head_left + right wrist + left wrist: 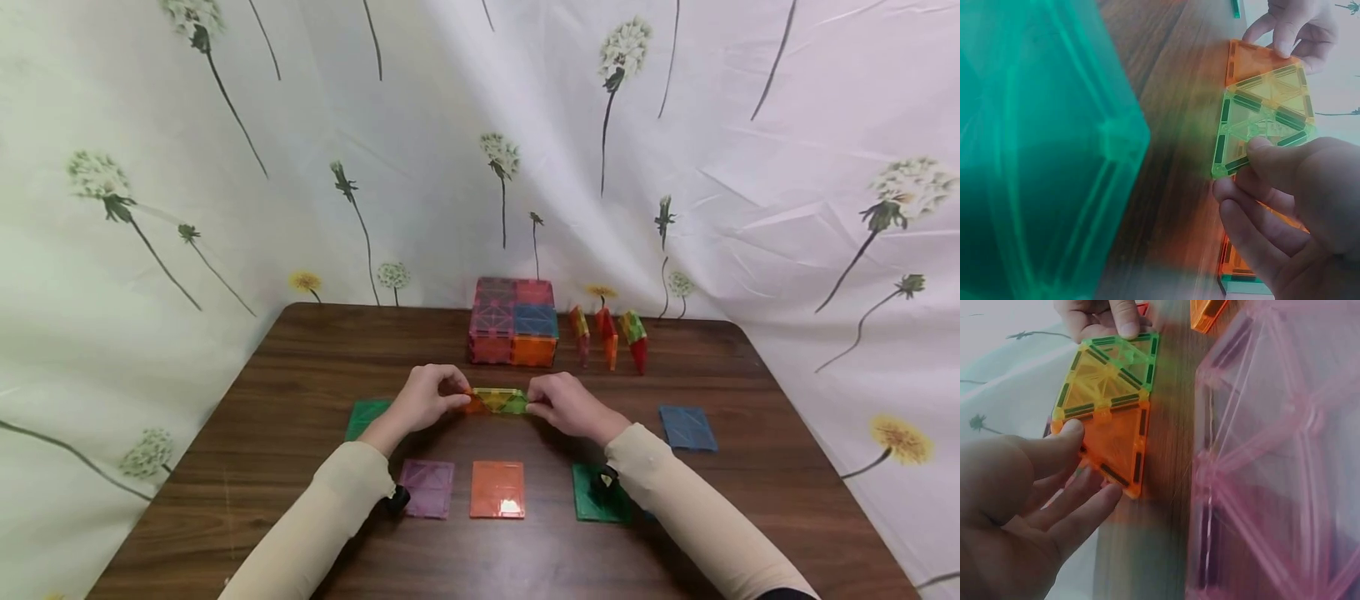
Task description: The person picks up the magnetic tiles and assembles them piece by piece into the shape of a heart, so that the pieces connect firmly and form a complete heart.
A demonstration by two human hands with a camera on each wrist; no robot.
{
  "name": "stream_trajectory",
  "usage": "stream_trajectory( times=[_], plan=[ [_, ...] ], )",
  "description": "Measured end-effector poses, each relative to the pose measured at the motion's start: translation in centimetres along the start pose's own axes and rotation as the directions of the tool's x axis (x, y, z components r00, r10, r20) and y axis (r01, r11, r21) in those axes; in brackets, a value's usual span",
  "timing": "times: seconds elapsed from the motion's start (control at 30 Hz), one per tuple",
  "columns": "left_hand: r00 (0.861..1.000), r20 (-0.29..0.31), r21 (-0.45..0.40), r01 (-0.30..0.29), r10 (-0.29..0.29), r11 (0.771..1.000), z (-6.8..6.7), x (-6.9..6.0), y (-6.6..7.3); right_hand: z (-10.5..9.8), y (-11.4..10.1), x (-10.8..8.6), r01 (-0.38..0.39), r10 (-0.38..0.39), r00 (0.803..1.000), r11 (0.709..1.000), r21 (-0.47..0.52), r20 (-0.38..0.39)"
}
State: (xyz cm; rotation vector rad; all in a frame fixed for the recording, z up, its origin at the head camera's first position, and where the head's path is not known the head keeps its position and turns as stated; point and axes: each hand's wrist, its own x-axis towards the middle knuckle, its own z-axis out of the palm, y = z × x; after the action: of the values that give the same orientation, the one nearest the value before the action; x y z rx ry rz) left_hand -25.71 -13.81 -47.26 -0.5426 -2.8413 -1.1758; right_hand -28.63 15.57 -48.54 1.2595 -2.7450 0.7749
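Three translucent triangular magnetic tiles stand joined side by side in a strip just above or on the table; I cannot tell if they touch it. The yellow tile (495, 402) is in the middle. My left hand (429, 398) pinches the orange triangle (1117, 445) at one end between thumb and fingers. At the other end my right hand (568, 405) pinches the green triangle (1232, 132), thumb on its near face. Behind the strip is a box-shaped block of square tiles (493, 322), pink, purple, blue and orange.
Three upright tile pieces (607, 338) stand right of the block. Flat square tiles lie about the wooden table (315, 350): purple (427, 489), orange (497, 482), green (588, 503), blue (688, 428), and another green (366, 417) partly behind the left arm. A flowered cloth (435, 167) hangs behind.
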Motion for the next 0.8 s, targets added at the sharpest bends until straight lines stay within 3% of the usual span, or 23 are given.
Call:
stream_trajectory(
  times=[0.33,0.63,0.8],
  plan=[
    [1.0,-0.017,-0.037,-0.011,0.01,0.999,0.44,0.19,-0.25,0.17,-0.15,0.1,-0.003,0.004,1.0,1.0,0.008,-0.014],
    [0.993,0.012,-0.111,-0.118,0.12,0.987,0.3,0.36,-0.31,-0.32,-0.5,0.13,-0.027,0.027,0.999,0.999,0.017,0.017],
    [0.983,-0.002,-0.107,-0.184,0.185,0.977,0.31,0.43,-0.54,-0.44,-0.98,0.2,0.013,-0.013,1.0,1.0,0.022,-0.023]
  ],
)
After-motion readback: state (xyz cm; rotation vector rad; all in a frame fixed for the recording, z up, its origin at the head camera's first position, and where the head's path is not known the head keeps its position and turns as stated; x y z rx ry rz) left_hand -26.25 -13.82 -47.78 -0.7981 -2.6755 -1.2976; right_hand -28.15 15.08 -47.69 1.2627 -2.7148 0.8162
